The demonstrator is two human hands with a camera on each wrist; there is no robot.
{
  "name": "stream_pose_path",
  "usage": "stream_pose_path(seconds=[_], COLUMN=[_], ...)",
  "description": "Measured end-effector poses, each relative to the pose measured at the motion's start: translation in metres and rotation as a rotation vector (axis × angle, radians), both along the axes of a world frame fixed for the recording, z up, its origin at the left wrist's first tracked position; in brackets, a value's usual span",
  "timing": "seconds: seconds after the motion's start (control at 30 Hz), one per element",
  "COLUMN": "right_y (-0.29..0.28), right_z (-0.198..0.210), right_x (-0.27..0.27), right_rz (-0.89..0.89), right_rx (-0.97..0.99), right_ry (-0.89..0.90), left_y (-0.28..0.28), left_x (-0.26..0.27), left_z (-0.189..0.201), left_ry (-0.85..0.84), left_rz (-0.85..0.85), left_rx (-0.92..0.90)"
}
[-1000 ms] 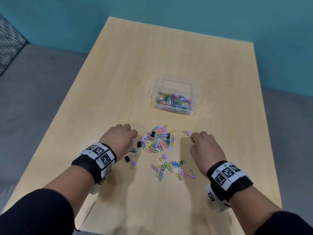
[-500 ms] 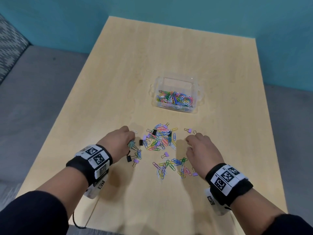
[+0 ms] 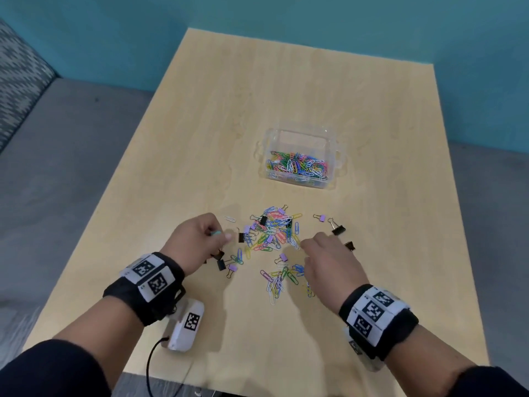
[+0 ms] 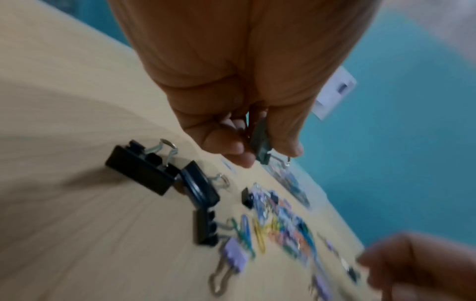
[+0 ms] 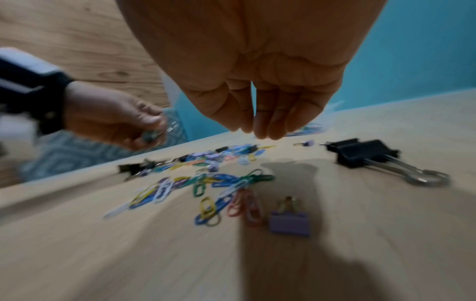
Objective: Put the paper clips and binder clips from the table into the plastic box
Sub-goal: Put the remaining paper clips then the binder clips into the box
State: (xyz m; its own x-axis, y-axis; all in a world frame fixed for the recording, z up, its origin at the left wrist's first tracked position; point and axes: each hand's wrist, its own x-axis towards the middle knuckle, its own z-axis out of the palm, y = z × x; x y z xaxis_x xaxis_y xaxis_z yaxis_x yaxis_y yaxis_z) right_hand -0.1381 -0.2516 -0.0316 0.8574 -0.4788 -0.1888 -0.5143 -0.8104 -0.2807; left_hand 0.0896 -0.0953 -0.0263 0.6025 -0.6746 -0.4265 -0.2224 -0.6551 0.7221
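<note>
A clear plastic box [image 3: 332, 144] with several coloured paper clips inside stands past the middle of the table. Before it lies a pile of paper clips and binder clips [image 3: 274, 227], with a smaller cluster [image 3: 279, 277] nearer me. My left hand [image 3: 220, 234] is raised left of the pile and pinches a small grey-green binder clip [image 4: 261, 142] between thumb and fingers. My right hand [image 3: 307, 245] hovers at the pile's right edge, its fingers [image 5: 273, 122] hanging straight and together, holding nothing. Black binder clips [image 4: 140, 173] lie under my left hand.
Two black binder clips [image 3: 338, 230] and a purple one [image 3: 322, 217] lie right of my right hand; another purple clip [image 5: 289, 223] lies below it. The wooden table [image 3: 257, 96] ends at a teal wall behind; a grey sofa [image 3: 57, 167] lies left.
My left hand has lifted off the table with a binder clip pinched in it. My right hand has slid left toward the pile, uncovering black binder clips on its right.
</note>
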Motion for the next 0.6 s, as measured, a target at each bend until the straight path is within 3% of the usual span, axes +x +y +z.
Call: stream_pose_path(seconds=[0.07, 0.13, 0.2, 0.3, 0.37, 0.47, 0.53, 0.6], right_y=[0.02, 0.044, 0.063, 0.08, 0.085, 0.086, 0.084, 0.081], right_z=[0.0, -0.005, -0.011, -0.015, -0.015, -0.018, -0.021, -0.022], right_x=[0.009, 0.021, 0.033, 0.049, 0.055, 0.051, 0.046, 0.041], right_rz=[0.164, 0.359, 0.498, 0.533, 0.526, 0.531, 0.545, 0.559], right_rx=[-0.029, -0.025, -0.036, -0.105, -0.131, -0.136, -0.14, -0.142], right_ry=[0.002, -0.021, -0.028, 0.012, 0.062, 0.107, 0.118, 0.124], left_y=[0.006, 0.015, 0.022, 0.028, 0.031, 0.043, 0.056, 0.066], left_x=[0.007, 0.014, 0.019, 0.019, 0.012, -0.013, -0.024, -0.025], left_z=[0.004, 0.003, -0.002, -0.009, -0.008, -0.019, -0.033, -0.041], left_ry=[0.048, -0.016, -0.095, -0.305, -0.572, -0.872, -0.882, -0.858], left_rz=[0.16, 0.231, 0.243, 0.165, 0.011, -0.546, -0.724, -0.747], left_rx=[-0.054, -0.014, 0.06, 0.158, 0.14, -0.023, -0.036, -0.004])
